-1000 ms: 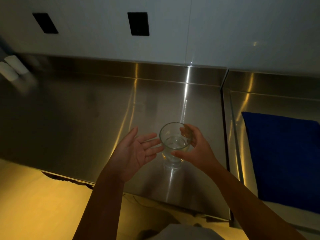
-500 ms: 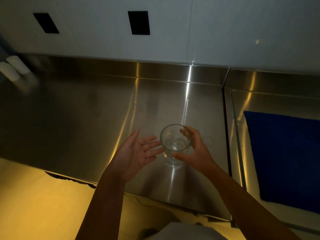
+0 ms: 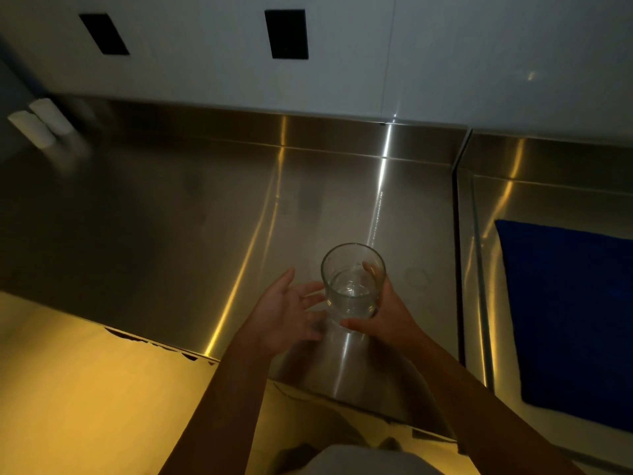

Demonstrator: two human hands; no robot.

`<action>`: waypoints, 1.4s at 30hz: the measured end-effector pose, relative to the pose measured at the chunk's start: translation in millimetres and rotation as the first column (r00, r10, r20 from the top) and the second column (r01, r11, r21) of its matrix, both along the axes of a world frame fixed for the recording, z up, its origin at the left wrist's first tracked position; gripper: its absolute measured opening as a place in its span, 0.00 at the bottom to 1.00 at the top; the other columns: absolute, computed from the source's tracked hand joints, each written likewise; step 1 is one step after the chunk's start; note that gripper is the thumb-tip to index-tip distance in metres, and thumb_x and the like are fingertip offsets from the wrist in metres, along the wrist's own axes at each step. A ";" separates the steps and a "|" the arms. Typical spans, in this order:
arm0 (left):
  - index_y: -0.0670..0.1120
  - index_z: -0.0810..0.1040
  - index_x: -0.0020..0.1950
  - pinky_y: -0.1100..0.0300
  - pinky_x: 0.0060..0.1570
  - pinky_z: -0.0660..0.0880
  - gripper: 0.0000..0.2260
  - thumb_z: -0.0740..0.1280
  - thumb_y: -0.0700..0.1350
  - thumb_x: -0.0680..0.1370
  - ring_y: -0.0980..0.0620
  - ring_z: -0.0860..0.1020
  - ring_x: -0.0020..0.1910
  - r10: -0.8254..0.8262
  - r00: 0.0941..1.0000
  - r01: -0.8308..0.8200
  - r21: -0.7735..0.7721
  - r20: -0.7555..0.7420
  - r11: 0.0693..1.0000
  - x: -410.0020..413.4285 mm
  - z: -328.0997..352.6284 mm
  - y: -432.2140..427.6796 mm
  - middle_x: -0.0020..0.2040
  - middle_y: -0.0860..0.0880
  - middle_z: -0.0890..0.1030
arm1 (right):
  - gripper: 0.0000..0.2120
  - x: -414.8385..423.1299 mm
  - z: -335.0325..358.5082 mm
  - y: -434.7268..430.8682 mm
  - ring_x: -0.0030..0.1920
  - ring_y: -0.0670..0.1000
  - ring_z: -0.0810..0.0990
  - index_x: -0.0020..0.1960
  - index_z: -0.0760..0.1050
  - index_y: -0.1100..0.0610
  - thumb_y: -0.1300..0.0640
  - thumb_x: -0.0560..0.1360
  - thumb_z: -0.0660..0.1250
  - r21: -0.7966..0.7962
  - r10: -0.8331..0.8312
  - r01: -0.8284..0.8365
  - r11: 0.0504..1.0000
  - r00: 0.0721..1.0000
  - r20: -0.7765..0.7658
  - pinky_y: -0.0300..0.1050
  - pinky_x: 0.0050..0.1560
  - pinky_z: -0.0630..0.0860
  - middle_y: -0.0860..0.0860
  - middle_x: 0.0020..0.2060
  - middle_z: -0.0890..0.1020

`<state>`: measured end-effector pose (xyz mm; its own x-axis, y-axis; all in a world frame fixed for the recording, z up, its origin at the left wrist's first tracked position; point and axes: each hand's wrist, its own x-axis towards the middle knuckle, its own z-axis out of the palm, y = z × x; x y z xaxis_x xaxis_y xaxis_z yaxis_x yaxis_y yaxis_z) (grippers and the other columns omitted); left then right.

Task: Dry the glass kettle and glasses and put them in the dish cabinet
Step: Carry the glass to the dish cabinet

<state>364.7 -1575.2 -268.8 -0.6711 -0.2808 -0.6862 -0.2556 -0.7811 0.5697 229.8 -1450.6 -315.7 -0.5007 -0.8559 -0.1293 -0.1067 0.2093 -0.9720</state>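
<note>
We see a glass (image 3: 352, 286) low in the middle, over the front part of the shiny steel tabletop (image 3: 191, 228). The glass is clear and round, with straight sides and a thick bottom. It stands up straight with its open mouth on top. We can see right through it, and light glints at its bottom. We cannot tell if it sits on the tabletop or is just above it. The right hand (image 3: 387, 320) grasps the glass. Its thumb (image 3: 356, 324) lies across the near side, low down, and its fingers (image 3: 372, 269) curl round the far side and show through the glass. The left hand (image 3: 284, 313) is loose and open, palm up, just beside the glass on its left. Its fingertips (image 3: 317, 289) reach the side of the glass, but we cannot tell if they touch. A blue cloth (image 3: 568, 320) lies flat far to the right, well apart from the glass
</note>
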 end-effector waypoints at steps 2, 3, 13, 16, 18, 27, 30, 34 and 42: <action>0.41 0.70 0.66 0.52 0.44 0.68 0.29 0.49 0.62 0.78 0.45 0.73 0.40 0.001 1.000 -0.001 0.030 -0.006 1.000 -4.8 -3.2 1.6 0.52 0.44 0.75 | 0.45 0.2 -2.7 -1.8 0.52 0.29 0.70 0.66 0.57 0.47 0.67 0.59 0.78 -0.013 -0.005 0.005 1.000 1.000 -0.004 0.20 0.46 0.67 0.37 0.55 0.70; 0.41 0.70 0.65 0.54 0.41 0.67 0.29 0.49 0.62 0.77 0.45 0.72 0.40 0.007 1.000 -0.007 0.044 -0.010 0.999 -6.9 -4.3 2.4 0.52 0.44 0.74 | 0.44 0.4 -4.1 -2.8 0.52 0.30 0.71 0.65 0.58 0.48 0.67 0.59 0.79 -0.017 -0.013 0.013 1.000 1.000 -0.003 0.20 0.46 0.67 0.38 0.55 0.71; 0.41 0.70 0.66 0.45 0.56 0.67 0.31 0.47 0.64 0.78 0.36 0.72 0.61 0.030 0.999 -0.029 0.033 -0.015 0.999 -12.6 -14.8 3.0 0.64 0.44 0.73 | 0.40 -0.6 -9.5 -8.7 0.55 0.31 0.73 0.62 0.64 0.49 0.63 0.57 0.81 -0.043 -0.039 0.039 0.998 0.999 -0.016 0.26 0.50 0.71 0.39 0.56 0.73; 0.41 0.70 0.67 0.45 0.57 0.66 0.32 0.49 0.64 0.77 0.38 0.72 0.59 0.062 0.998 -0.062 0.040 -0.005 0.997 -10.3 -14.6 2.5 0.66 0.44 0.72 | 0.40 -2.0 -10.4 -8.7 0.56 0.36 0.75 0.62 0.66 0.47 0.61 0.56 0.82 -0.045 -0.052 0.051 0.998 0.998 -0.018 0.31 0.54 0.72 0.41 0.57 0.75; 0.40 0.69 0.68 0.49 0.48 0.69 0.32 0.50 0.64 0.77 0.41 0.72 0.52 0.102 0.995 -0.101 0.042 -0.016 0.994 -7.5 -13.5 2.3 0.67 0.43 0.72 | 0.41 -4.0 -7.8 -9.2 0.58 0.39 0.75 0.62 0.66 0.45 0.59 0.55 0.82 -0.043 -0.044 0.043 0.998 0.999 -0.030 0.34 0.55 0.73 0.42 0.58 0.75; 0.39 0.68 0.67 0.43 0.52 0.71 0.29 0.51 0.60 0.78 0.39 0.75 0.54 0.251 0.966 -0.239 0.150 -0.066 0.959 0.2 -11.4 12.5 0.63 0.38 0.74 | 0.41 -14.8 20.5 -16.6 0.56 0.38 0.74 0.61 0.65 0.45 0.63 0.56 0.81 -0.058 0.040 -0.042 0.997 0.998 -0.039 0.27 0.49 0.73 0.41 0.56 0.74; 0.38 0.67 0.68 0.38 0.59 0.66 0.29 0.53 0.59 0.78 0.36 0.72 0.62 0.361 0.922 -0.328 0.212 -0.141 0.921 0.3 -12.0 19.1 0.65 0.35 0.72 | 0.43 -13.2 30.5 -23.2 0.57 0.39 0.74 0.65 0.64 0.49 0.62 0.56 0.81 -0.053 0.113 -0.116 0.992 0.992 -0.055 0.27 0.49 0.73 0.42 0.57 0.74; 0.36 0.69 0.66 0.38 0.59 0.68 0.30 0.57 0.57 0.74 0.35 0.73 0.61 0.478 0.852 -0.428 0.240 -0.215 0.871 11.1 -6.8 20.5 0.63 0.34 0.73 | 0.43 -4.8 46.0 -34.0 0.54 0.36 0.75 0.66 0.65 0.53 0.64 0.57 0.81 -0.066 0.195 -0.198 0.978 0.980 -0.043 0.26 0.45 0.73 0.42 0.56 0.75; 0.36 0.67 0.68 0.47 0.47 0.77 0.30 0.54 0.59 0.77 0.40 0.81 0.46 0.560 0.781 -0.531 0.178 -0.276 0.829 60.6 9.5 3.8 0.51 0.37 0.80 | 0.38 35.3 69.9 -72.6 0.51 0.30 0.75 0.57 0.65 0.42 0.67 0.58 0.79 -0.092 0.332 -0.338 0.936 0.940 -0.074 0.26 0.44 0.72 0.40 0.55 0.74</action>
